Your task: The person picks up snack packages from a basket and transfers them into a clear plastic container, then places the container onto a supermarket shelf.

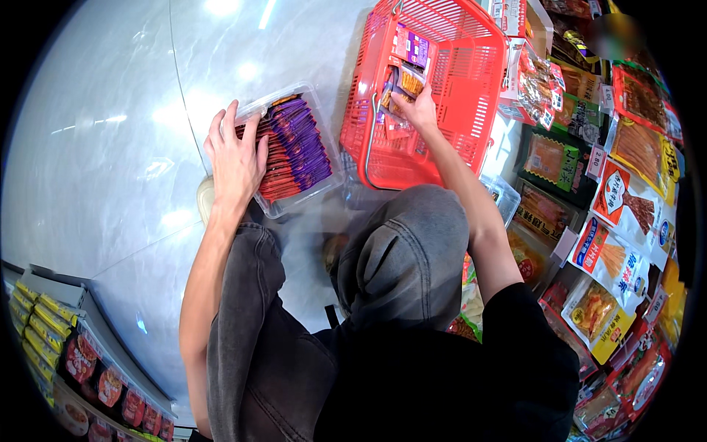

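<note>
My left hand (239, 158) has its fingers spread over the left side of a clear plastic box (324, 110), touching the packets along that edge. Rows of purple and red snack packets (298, 147) stand tightly packed inside the box. To the right, my right hand (420, 110) reaches into a red shopping basket (464, 125). Its fingers close on a small snack packet (409, 82) with an orange picture. A purple and pink packet (412, 46) lies beyond it, and other packets in the basket are partly covered by my hand.
A shelf of bagged snacks (618, 195) with price tags runs along the right side, close to the basket. Another shelf (88, 295) with yellow packs and red tubs stands at the lower left. My bent knee (412, 250) is just below the basket. The floor (96, 147) is shiny tile.
</note>
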`<state>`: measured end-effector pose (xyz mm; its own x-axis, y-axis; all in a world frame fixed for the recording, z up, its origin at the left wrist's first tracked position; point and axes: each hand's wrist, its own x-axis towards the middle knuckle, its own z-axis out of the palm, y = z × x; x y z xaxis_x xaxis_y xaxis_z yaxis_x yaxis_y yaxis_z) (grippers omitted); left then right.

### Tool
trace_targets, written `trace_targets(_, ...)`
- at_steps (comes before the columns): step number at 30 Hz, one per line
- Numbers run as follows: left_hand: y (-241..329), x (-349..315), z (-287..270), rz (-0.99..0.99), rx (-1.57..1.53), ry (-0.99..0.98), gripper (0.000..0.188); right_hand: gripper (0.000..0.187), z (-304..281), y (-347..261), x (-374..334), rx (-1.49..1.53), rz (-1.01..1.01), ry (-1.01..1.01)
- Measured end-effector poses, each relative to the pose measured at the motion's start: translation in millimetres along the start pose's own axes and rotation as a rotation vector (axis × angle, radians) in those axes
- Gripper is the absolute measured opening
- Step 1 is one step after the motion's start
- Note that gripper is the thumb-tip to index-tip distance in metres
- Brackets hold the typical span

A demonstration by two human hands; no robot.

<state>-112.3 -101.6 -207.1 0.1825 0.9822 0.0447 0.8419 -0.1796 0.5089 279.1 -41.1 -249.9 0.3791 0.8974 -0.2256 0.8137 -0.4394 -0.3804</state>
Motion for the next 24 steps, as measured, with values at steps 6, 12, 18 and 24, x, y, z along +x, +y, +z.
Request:
trace_targets(6,2,-3,-1,0.014,0.048,0.026,0.041,0.05,-4,-20,-3,-0.302,0.085,-0.13)
trace_targets(12,2,-1,-2,-0.004,0.039,0.014,0.041,0.035,-12,-8,-1,-0.349,-0.537,0.068)
trace_targets(18,3,0,0,0.004,0.03,0.013,0.041,0.033,-16,-10,15,-0.726,-0.45,-0.077)
trace_targets(24,2,-1,-3,0.002,0.034,0.01,0.041,0.027,-75,-35,-12,-0.247,-0.222,0.154)
